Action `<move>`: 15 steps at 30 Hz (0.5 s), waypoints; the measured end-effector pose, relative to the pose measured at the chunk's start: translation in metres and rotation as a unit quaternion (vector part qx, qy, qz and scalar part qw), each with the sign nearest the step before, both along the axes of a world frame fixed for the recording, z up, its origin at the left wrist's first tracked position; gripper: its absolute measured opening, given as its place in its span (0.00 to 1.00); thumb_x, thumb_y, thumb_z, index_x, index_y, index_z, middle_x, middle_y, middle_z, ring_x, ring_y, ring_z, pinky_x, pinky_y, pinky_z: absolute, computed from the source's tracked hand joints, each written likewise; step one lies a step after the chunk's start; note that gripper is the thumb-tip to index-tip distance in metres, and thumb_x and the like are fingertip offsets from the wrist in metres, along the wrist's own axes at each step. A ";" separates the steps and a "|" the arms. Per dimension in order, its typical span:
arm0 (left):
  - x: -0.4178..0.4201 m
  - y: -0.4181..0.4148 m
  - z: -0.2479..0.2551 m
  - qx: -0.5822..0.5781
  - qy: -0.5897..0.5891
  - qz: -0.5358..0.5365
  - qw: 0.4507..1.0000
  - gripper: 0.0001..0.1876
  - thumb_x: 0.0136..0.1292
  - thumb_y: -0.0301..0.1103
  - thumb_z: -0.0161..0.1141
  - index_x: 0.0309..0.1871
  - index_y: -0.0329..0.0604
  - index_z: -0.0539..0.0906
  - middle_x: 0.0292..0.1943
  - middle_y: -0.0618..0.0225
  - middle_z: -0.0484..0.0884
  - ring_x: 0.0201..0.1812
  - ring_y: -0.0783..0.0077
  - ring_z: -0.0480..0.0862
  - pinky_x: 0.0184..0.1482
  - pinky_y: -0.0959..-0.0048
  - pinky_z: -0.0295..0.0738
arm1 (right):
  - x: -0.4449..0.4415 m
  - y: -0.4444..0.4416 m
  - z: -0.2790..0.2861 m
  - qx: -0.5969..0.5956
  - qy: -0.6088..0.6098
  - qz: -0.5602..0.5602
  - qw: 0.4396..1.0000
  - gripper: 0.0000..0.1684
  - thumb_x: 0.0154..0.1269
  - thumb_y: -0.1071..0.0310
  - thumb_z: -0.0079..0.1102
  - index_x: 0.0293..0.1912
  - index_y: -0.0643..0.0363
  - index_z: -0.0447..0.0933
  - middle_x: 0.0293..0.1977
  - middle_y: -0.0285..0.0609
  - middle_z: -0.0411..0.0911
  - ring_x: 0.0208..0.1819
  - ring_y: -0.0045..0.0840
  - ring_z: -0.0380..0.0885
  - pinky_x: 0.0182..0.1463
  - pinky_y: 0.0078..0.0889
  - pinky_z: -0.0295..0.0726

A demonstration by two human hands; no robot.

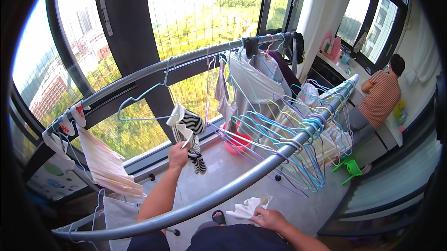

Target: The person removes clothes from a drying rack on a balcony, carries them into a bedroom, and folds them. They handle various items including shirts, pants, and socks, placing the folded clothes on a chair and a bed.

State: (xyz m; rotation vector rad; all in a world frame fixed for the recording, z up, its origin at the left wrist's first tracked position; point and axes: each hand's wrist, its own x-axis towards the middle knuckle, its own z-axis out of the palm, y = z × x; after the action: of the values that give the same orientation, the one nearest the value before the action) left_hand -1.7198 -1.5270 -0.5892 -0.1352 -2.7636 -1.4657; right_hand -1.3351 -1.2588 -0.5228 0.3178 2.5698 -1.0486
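Note:
My left hand [178, 156] reaches past the near rail and pinches a white edge of a small black-and-white striped garment [193, 123]. That garment hangs bunched at the right end of a light-blue hanger [139, 98], whose hook sits over the far metal rail [195, 55]. How the cloth is fixed to the hanger I cannot tell. Low in front of my body, my right hand [269, 219] grips a crumpled white cloth [248, 207] by its edge, on my side of the near rail [223, 198].
Several bare hangers [300, 132] crowd the near rail's right half. Grey shirts [244, 72] and a pale pink cloth [101, 156] hang from the far rail. A red bucket [237, 142] and a green stool [352, 167] stand on the floor. A person [380, 93] stands at the counter, right.

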 end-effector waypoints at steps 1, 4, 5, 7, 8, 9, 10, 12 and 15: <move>0.004 0.005 -0.002 -0.048 0.022 -0.017 0.998 0.11 0.67 0.45 0.66 0.43 0.53 0.93 0.33 0.52 0.89 0.38 0.48 0.90 0.41 0.58 0.82 | -0.004 0.000 0.000 -0.002 -0.003 0.015 1.000 0.21 0.68 0.45 0.67 0.47 0.51 0.82 0.36 0.51 0.88 0.40 0.48 0.88 0.44 0.50 0.85; 0.042 0.024 -0.010 -0.147 -0.027 -0.139 0.979 0.15 0.67 0.53 0.64 0.41 0.55 0.93 0.35 0.51 0.89 0.38 0.48 0.90 0.43 0.54 0.83 | -0.010 -0.007 -0.012 0.013 0.058 -0.010 0.998 0.29 0.67 0.44 0.68 0.59 0.50 0.79 0.42 0.55 0.88 0.42 0.52 0.88 0.47 0.50 0.85; 0.063 0.034 -0.005 -0.180 -0.078 -0.201 0.960 0.16 0.68 0.53 0.63 0.41 0.55 0.93 0.35 0.53 0.90 0.39 0.49 0.90 0.44 0.54 0.84 | -0.013 -0.008 -0.014 0.007 0.066 -0.030 0.997 0.32 0.66 0.44 0.69 0.63 0.50 0.77 0.44 0.56 0.87 0.43 0.52 0.87 0.48 0.49 0.85; 0.115 0.046 0.001 -0.064 -0.147 -0.351 0.923 0.14 0.67 0.50 0.65 0.44 0.55 0.93 0.37 0.56 0.91 0.39 0.55 0.92 0.44 0.58 0.84 | -0.018 -0.011 -0.017 -0.008 0.082 -0.066 0.994 0.40 0.64 0.43 0.71 0.70 0.50 0.73 0.48 0.60 0.86 0.46 0.54 0.87 0.52 0.48 0.85; 0.141 0.054 0.007 -0.049 -0.185 -0.417 0.888 0.14 0.69 0.50 0.64 0.44 0.52 0.92 0.36 0.57 0.91 0.38 0.58 0.90 0.44 0.60 0.83 | -0.021 -0.013 -0.016 -0.052 0.102 -0.090 0.989 0.41 0.63 0.42 0.72 0.70 0.49 0.73 0.49 0.60 0.86 0.47 0.54 0.87 0.53 0.47 0.84; 0.172 0.065 0.012 -0.064 -0.207 -0.478 0.851 0.15 0.71 0.49 0.63 0.44 0.49 0.91 0.36 0.58 0.90 0.37 0.61 0.88 0.44 0.62 0.82 | -0.025 -0.014 -0.015 -0.099 0.121 -0.110 0.982 0.42 0.63 0.42 0.73 0.71 0.49 0.73 0.50 0.60 0.86 0.48 0.53 0.87 0.55 0.46 0.84; 0.197 0.077 0.016 -0.075 -0.221 -0.527 0.817 0.17 0.73 0.49 0.62 0.44 0.47 0.91 0.35 0.60 0.90 0.35 0.65 0.87 0.45 0.64 0.81 | -0.025 -0.010 -0.020 -0.118 0.110 -0.087 0.983 0.43 0.62 0.41 0.73 0.71 0.49 0.73 0.51 0.60 0.86 0.49 0.53 0.86 0.56 0.45 0.83; 0.220 0.101 0.026 -0.076 -0.212 -0.606 0.763 0.17 0.75 0.49 0.62 0.46 0.44 0.90 0.34 0.60 0.89 0.34 0.68 0.85 0.44 0.65 0.80 | -0.020 0.008 -0.043 -0.129 0.058 0.000 0.990 0.42 0.61 0.41 0.74 0.70 0.49 0.75 0.51 0.57 0.86 0.51 0.51 0.86 0.58 0.43 0.82; 0.211 0.123 0.016 -0.004 -0.324 -0.683 0.655 0.19 0.74 0.46 0.65 0.57 0.42 0.88 0.41 0.63 0.90 0.43 0.70 0.86 0.51 0.67 0.79 | -0.010 0.015 -0.028 -0.105 -0.014 0.046 0.993 0.34 0.63 0.40 0.72 0.61 0.51 0.82 0.44 0.52 0.88 0.47 0.51 0.87 0.54 0.45 0.84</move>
State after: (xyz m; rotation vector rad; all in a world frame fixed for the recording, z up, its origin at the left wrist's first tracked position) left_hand -1.5083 -1.4038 -0.5730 -2.6643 -3.0646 -1.7800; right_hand -1.3449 -1.2437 -0.5507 0.1580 2.3988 -1.2566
